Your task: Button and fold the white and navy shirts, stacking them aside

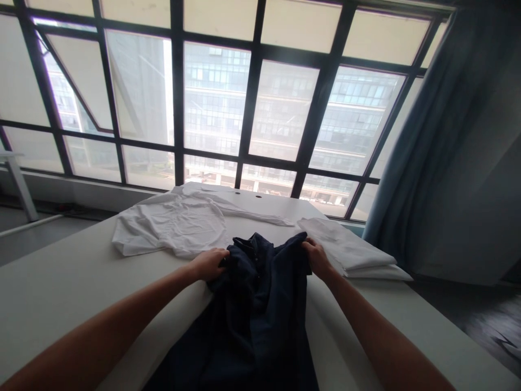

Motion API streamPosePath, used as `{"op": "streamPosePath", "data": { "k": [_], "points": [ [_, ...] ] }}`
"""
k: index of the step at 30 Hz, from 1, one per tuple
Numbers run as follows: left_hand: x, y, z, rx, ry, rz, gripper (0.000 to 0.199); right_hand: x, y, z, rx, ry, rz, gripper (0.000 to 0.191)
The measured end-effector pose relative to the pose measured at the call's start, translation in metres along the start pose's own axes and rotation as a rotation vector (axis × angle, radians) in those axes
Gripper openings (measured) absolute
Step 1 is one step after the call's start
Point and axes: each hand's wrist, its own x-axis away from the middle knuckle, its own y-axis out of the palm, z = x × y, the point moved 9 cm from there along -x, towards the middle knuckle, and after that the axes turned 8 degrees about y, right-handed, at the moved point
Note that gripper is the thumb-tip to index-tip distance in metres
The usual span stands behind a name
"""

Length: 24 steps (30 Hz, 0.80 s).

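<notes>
A dark navy shirt (260, 304) with a collar and a buttoned front hangs between my two hands, its lower part running down out of view toward me. My left hand (211, 263) is closed on the shirt at its left shoulder. On the other side, my right hand (316, 257) grips the right shoulder, fingers wrapped round the cloth. Beyond the left hand a crumpled white shirt (175, 222) lies spread on the white table (61, 304), one sleeve stretching to the right. Folded white garments (350, 247) lie stacked past my right hand.
Large dark-framed windows (215, 98) stand behind the table, one pane tilted at the left. A blue-grey curtain (411, 141) hangs at the right. A white table leg (22, 187) shows at the far left. Two dark holes pierce the table's far end.
</notes>
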Motion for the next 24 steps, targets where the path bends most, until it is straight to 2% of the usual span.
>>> {"op": "streamPosePath", "data": {
  "k": [3, 6, 8, 10, 13, 15, 18, 21, 24],
  "points": [
    [-0.001, -0.017, -0.008, 0.075, -0.021, 0.088, 0.019, -0.005, -0.027, -0.003, 0.07, 0.019, 0.136, 0.029],
    [0.005, -0.054, -0.028, 0.157, -0.059, 0.254, 0.028, -0.007, -0.056, -0.017, 0.326, -0.144, 0.305, 0.022],
    [0.018, -0.085, -0.054, 0.175, -0.158, 0.386, 0.033, -0.005, -0.065, -0.028, 0.622, -0.305, 0.4, 0.014],
    [0.039, -0.116, -0.087, 0.108, -0.315, 0.523, 0.039, -0.002, -0.064, -0.032, 0.909, -0.437, 0.437, 0.015],
    [0.074, -0.143, -0.132, -0.055, -0.521, 0.624, 0.039, -0.002, -0.062, -0.024, 1.156, -0.465, 0.45, 0.025],
    [0.092, -0.149, -0.152, -0.18, -0.569, 0.663, 0.033, -0.005, -0.06, -0.018, 1.232, -0.406, 0.449, 0.031],
    [0.101, -0.144, -0.164, -0.264, -0.563, 0.658, 0.026, -0.005, -0.049, -0.015, 1.31, -0.343, 0.423, 0.039],
    [0.089, -0.135, -0.152, -0.223, -0.496, 0.615, 0.03, 0.006, -0.026, -0.023, 1.333, -0.377, 0.361, 0.043],
    [0.062, -0.118, -0.123, -0.194, -0.421, 0.435, 0.034, 0.025, 0.008, -0.025, 1.203, -0.39, 0.171, 0.035]
  ]
}}
